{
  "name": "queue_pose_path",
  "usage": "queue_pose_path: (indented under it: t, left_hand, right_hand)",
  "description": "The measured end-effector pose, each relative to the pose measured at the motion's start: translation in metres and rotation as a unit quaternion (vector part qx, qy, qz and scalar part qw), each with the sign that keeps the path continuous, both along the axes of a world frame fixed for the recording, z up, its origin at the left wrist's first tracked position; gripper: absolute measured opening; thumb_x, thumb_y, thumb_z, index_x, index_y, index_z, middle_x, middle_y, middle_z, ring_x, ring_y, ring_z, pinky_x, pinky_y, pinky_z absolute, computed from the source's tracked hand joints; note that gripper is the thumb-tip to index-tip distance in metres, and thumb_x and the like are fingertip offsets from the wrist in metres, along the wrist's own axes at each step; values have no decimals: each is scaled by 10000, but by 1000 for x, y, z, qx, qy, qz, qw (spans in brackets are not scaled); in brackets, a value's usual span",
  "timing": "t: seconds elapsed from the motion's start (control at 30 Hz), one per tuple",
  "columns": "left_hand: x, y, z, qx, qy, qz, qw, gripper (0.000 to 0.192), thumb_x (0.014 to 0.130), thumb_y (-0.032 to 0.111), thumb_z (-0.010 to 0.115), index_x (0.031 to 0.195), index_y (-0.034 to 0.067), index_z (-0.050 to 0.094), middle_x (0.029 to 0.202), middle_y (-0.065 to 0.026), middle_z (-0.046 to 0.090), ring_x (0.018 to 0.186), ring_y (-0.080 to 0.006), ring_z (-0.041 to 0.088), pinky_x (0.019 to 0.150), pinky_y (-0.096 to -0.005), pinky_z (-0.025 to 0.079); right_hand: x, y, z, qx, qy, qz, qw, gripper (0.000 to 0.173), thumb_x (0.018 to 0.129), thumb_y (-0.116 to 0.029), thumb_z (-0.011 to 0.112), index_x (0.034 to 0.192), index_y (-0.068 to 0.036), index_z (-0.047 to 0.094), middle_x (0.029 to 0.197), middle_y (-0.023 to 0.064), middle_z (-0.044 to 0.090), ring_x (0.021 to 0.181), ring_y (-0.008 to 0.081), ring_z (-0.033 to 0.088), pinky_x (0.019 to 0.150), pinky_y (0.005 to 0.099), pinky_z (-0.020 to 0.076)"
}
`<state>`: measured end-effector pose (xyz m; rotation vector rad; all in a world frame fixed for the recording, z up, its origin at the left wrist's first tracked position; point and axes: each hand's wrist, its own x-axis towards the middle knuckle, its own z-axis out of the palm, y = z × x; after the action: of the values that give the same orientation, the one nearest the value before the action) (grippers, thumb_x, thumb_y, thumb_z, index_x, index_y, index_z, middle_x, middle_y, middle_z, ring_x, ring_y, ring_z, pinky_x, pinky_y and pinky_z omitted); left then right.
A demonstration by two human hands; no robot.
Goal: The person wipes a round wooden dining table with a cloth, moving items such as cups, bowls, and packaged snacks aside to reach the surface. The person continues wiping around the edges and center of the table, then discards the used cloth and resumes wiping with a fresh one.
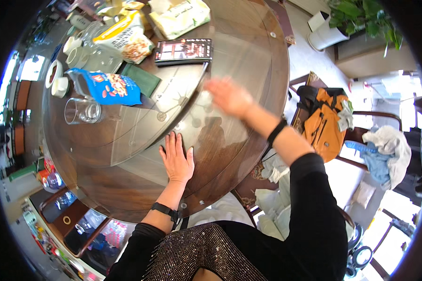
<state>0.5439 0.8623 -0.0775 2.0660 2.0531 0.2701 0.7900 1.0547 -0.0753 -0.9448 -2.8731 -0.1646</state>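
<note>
My left hand point(177, 159) rests palm down on the glass-topped round wooden table point(211, 168), fingers apart, just below the edge of a raised glass turntable point(137, 126). My right hand point(228, 95), blurred, is over the table right of the turntable's edge and holds nothing that I can see; its height above the glass cannot be told. A phone point(183, 52) with a lit screen lies beyond it. On the turntable are a blue nut pouch point(114, 87), a clear glass tumbler point(82, 111) and a dark green flat item point(140, 79). Both wrists wear black bands.
A yellow-and-white snack bag point(126, 38), a pale green bag point(181, 17), white cups point(60, 86) and a glass pitcher point(98, 52) crowd the far left. At right, an orange backpack point(325, 123) and heaped clothes point(387, 154) sit on chairs; a potted plant point(327, 33) stands beyond.
</note>
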Motion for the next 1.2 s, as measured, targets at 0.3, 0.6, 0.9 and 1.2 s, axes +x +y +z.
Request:
queue_pose_path:
  t: [0.3,0.6,0.9,1.2]
  left_hand:
    - [0,-2,-6,10,16,-9,1000,623,972,366,484,1470,15,356,1566,-187,301,1464,-360,236,1154,-605,154]
    - [-2,-2,-8,41,-27,-1,999,571,958,285,502,1462,42,387,1569,-157,315,1466,-338,253,1161,-603,158]
    - [-24,-9,-11,87,-171,-21,981,526,1001,331,465,1460,78,418,1566,-163,318,1460,-352,264,1162,-590,150]
    - [-158,-109,13,98,-125,108,981,443,1018,273,450,1425,99,462,1537,-134,377,1454,-327,294,1168,-570,140]
  right_hand:
    - [117,62,-40,-23,93,-417,904,582,979,-323,426,1489,-58,340,1538,182,346,1423,369,313,1164,531,253]
    - [-62,-208,15,-271,113,-7,956,675,967,-463,473,1466,-15,395,1545,154,374,1443,281,327,1214,435,193]
    - [85,-109,-15,-76,72,-411,905,562,1014,-315,400,1506,-55,323,1544,213,335,1443,387,291,1184,499,218]
    - [-177,-374,20,-366,79,-36,927,725,961,-486,489,1499,-27,332,1585,128,300,1482,309,230,1206,491,171]
